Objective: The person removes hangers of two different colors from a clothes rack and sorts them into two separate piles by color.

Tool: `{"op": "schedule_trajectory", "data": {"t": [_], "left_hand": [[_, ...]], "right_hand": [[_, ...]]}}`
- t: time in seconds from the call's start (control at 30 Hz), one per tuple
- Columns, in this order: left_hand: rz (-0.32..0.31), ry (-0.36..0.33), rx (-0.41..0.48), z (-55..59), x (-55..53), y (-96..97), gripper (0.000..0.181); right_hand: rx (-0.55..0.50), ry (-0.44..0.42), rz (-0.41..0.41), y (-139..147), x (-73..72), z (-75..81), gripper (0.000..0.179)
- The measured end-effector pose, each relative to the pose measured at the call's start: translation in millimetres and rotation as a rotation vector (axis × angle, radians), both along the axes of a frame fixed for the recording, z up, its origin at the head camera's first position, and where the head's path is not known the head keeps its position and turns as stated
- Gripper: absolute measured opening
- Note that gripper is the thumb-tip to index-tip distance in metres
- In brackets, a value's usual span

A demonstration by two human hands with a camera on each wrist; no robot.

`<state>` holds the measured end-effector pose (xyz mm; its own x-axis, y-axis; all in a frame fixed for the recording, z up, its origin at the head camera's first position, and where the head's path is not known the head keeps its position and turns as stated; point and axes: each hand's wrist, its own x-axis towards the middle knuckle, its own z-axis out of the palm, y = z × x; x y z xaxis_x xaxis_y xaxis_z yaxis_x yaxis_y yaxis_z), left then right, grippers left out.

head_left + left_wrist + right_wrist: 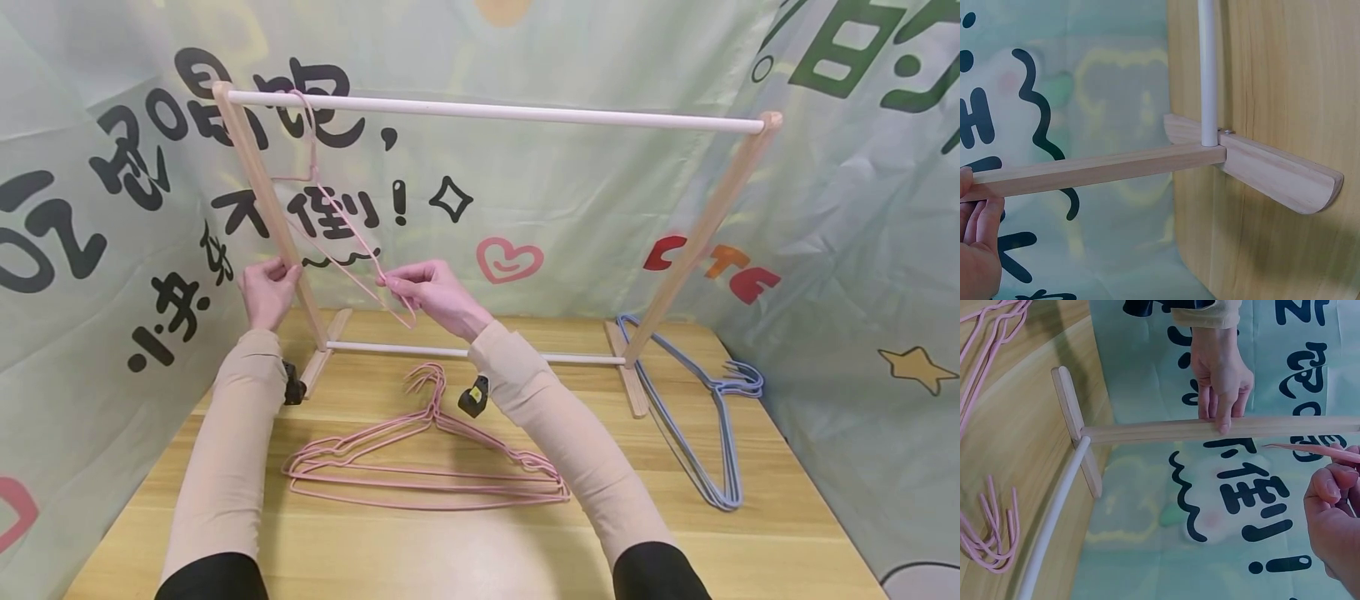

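A pink hanger [349,218] hangs by its hook from the white top rail [495,112] of a wooden rack, close to the rail's left end. My right hand [438,292] pinches the hanger's lower corner between thumb and fingers; the right wrist view shows this hand [1335,515] at its right edge. Thumb on one side and fingers on the other, my left hand [270,292] grips the rack's left post [258,175] below mid-height. In the left wrist view only part of that hand [980,250] appears, at the post's left end.
Several pink hangers [427,479] lie stacked on the wooden table [360,550] in front of the rack. Blue hangers [723,433] lie by its right foot [628,371]. A white lower bar [405,348] joins the two posts. Printed cloth [600,217] surrounds the table.
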<state>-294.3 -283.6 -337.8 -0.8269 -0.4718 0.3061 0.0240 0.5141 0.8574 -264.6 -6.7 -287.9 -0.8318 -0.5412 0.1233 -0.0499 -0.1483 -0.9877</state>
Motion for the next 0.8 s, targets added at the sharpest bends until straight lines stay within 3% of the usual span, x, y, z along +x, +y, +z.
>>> {"op": "schedule_trajectory", "data": {"t": [0.8], "left_hand": [[0.013,0.01,-0.025,-0.6,-0.3,0.7,0.034]], "right_hand": [[-0.007,0.0,0.004,5.0,0.7,-9.0,0.032]]}}
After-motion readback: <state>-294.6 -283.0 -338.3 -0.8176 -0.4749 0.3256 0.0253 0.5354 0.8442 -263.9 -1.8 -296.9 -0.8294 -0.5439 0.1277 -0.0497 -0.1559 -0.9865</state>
